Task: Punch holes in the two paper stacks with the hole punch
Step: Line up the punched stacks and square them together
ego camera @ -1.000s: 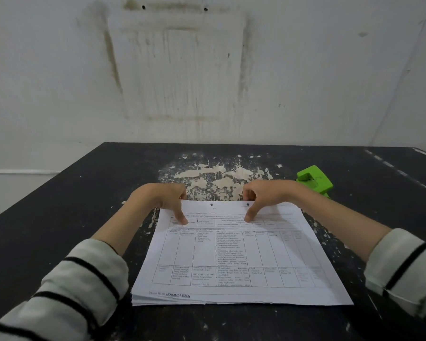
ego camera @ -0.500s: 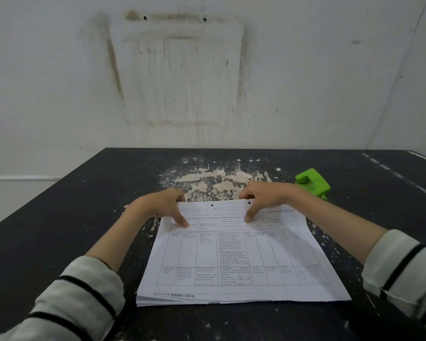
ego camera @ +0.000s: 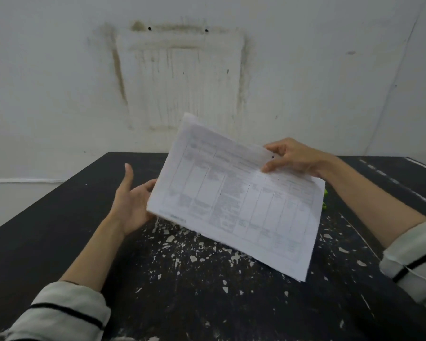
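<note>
Holding paper stack (ego camera: 241,200) up off the table (ego camera: 47,232), tilted, one corner only.
Stack w/ printed grid sits mid-air at centre; right hand (ego camera: 298,157) pinches its far edge at approx 1 o'clock, beside a punched hole, thumb on top. Left hand (ego camera: 130,203) spread, palm up, at 9 o'clock, touching or just under the near-left corner, can't tell which. Risk: single-corner pinch lets sheets fan/slip, so holes misalign. Green hole punch (ego camera: 325,199) barely peeks out at 3 o'clock behind the stack; could get knocked.
</note>
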`<state>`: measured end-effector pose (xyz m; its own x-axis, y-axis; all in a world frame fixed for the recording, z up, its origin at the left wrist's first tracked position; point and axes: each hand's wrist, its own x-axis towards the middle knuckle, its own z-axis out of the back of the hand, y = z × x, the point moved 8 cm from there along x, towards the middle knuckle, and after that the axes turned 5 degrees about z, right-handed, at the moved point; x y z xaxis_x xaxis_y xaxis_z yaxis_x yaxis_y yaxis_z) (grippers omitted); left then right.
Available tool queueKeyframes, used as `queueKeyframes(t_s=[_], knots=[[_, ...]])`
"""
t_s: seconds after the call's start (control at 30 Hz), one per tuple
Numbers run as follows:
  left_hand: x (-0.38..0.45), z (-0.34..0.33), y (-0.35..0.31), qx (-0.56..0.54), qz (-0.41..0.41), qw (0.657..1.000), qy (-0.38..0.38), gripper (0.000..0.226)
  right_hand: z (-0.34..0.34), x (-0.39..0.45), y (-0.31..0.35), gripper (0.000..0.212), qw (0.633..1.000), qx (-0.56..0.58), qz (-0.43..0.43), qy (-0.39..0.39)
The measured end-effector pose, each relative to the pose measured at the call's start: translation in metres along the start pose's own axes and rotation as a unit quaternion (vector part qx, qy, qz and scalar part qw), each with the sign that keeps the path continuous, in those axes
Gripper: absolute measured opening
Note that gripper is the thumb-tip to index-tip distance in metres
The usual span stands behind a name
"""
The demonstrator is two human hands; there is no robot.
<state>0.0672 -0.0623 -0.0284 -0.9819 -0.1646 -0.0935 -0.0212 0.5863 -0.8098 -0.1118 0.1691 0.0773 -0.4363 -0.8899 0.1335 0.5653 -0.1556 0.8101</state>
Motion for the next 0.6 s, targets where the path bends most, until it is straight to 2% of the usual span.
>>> queueKeyframes(t_s=[0.07, 0.17, 0.2, 0.3, 0.37, 0.47, 0.53, 0.6], knots=[[0.003, -0.016, -0.003, -0.042, -0.054, 0.998, 0.015, 0.095, 0.011, 0.000, 0.000, 0.030, 0.998, 0.039, 0.010, -0.047], [0.010, -0.038, -0.004, -0.083, -0.114, 0.990, -0.015, 0.094, 0.021, -0.002, -0.002, 0.033, 0.983, 0.127, 0.029, -0.132], [0.013, -0.046, -0.005, -0.072, -0.127, 0.989, -0.031, 0.087, 0.023, -0.003, -0.002, 0.032, 0.973, 0.160, 0.041, -0.161], [0.023, -0.071, -0.008, 0.064, -0.149, 0.983, -0.085, 0.040, 0.021, -0.008, -0.008, 0.029, 0.941, 0.232, 0.061, -0.238], [0.029, -0.084, -0.014, 0.102, -0.168, 0.973, -0.125, 0.022, 0.013, -0.012, -0.011, 0.026, 0.928, 0.240, 0.069, -0.276], [0.028, -0.094, -0.037, 0.159, -0.254, 0.936, -0.186, 0.015, 0.001, -0.017, -0.016, 0.021, 0.908, 0.253, 0.083, -0.323], [0.026, -0.103, -0.051, 0.220, -0.308, 0.906, -0.190, 0.015, -0.003, -0.022, -0.017, 0.019, 0.898, 0.246, 0.088, -0.354], [0.026, -0.110, -0.058, 0.256, -0.335, 0.890, -0.174, 0.012, -0.002, -0.027, -0.015, 0.018, 0.890, 0.213, 0.091, -0.392]])
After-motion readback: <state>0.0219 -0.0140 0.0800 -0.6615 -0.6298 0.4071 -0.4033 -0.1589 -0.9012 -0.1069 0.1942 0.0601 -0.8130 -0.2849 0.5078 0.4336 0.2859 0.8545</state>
